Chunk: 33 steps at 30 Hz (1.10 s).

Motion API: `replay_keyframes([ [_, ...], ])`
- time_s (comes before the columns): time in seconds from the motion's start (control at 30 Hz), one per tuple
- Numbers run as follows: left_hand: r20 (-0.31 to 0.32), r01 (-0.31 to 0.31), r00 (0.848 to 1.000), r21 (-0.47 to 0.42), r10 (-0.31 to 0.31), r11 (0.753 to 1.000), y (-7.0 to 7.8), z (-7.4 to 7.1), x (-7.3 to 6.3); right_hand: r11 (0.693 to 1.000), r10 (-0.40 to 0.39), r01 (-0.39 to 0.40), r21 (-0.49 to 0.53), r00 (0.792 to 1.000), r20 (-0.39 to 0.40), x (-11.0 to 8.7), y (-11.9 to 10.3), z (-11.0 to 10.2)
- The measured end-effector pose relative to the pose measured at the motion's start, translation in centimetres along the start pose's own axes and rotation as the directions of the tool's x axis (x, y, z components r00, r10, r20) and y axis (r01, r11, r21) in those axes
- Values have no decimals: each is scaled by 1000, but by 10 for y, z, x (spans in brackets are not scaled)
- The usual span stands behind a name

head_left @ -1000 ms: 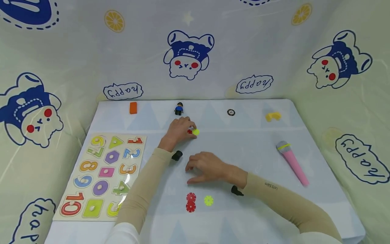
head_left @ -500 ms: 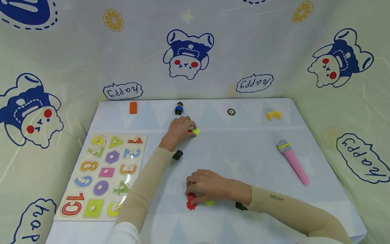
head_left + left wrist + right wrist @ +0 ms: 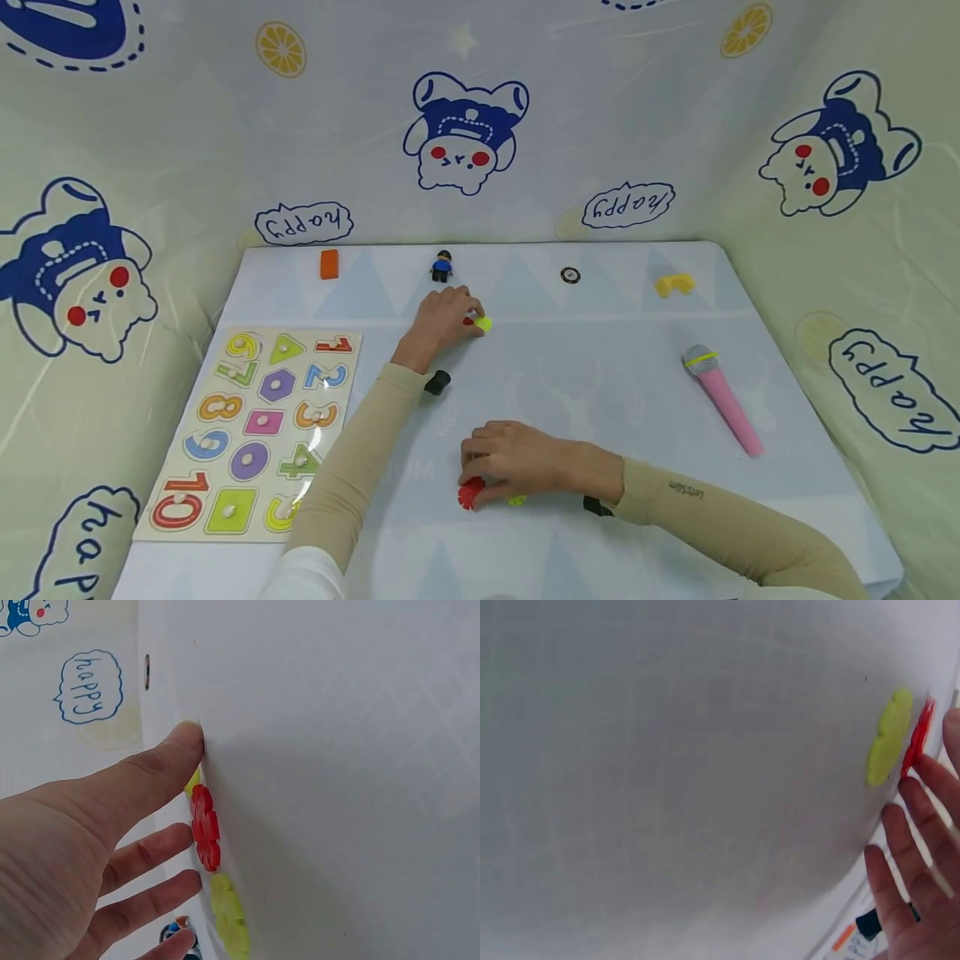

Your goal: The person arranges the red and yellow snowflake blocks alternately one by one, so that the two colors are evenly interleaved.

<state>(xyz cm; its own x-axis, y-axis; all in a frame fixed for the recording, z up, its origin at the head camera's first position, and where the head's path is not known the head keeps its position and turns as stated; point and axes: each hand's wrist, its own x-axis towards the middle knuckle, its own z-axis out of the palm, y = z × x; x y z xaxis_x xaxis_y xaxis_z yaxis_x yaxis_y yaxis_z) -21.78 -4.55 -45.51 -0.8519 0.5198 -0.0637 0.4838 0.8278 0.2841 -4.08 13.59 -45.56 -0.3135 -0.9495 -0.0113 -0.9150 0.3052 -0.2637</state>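
Pale tabletop (image 3: 615,375) with faint blue triangles (image 3: 362,292), bordered at the back and both sides by glossy sheeting (image 3: 352,142), greyish behind, yellowish-green laterally. Printed motifs: blue-clad bears (image 3: 468,125), orange slices (image 3: 281,48) and bubbles (image 3: 303,222) reading "happy". Lighting: soft, with streaked glare at left.

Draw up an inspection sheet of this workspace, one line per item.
Surface: white table with pale blue triangles.
Job's things: red piece and yellow-green piece at the left hand; nearer red plastic and nearer yellow-green piece by the right hand.
Clutter: number board, orange block, toy figure, small dark disc, yellow piece, pink microphone.
Grippers: two bare hands; left fingers at the farther pieces, right fingers at the nearer red plastic; whether either grips is unclear.
Cables: nothing seen.
Surroundings: pale sheeting printed with bears, orange slices and "happy" bubbles.
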Motion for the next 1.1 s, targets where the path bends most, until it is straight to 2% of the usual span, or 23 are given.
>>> replay_keyframes([
  [0.4,-8,-5,1000,11,5,1000,2,-2,-2,990,-95,94,-102,995,-1,1,4,2],
  [0.53,-3,-1,1000,8,1,1000,3,-3,-2,991,-97,95,-99,995,-17,2,3,4],
  [0.67,-3,3,1000,16,-3,1000,3,-2,-2,996,-75,74,-48,997,-31,2,5,4],
  [0.8,-9,5,1000,13,-5,1000,2,0,-2,1000,-2,2,11,998,-65,2,16,0],
  [0.93,-15,8,1000,9,-7,1000,2,0,-1,989,148,-145,34,983,-104,1,45,-13],
  [1.0,-15,9,1000,7,-9,1000,2,0,-1,966,257,-252,56,959,-117,0,65,-20],
  [1.1,-17,8,1000,7,-8,1000,2,0,0,905,426,-418,80,893,-143,-1,97,-28],
])
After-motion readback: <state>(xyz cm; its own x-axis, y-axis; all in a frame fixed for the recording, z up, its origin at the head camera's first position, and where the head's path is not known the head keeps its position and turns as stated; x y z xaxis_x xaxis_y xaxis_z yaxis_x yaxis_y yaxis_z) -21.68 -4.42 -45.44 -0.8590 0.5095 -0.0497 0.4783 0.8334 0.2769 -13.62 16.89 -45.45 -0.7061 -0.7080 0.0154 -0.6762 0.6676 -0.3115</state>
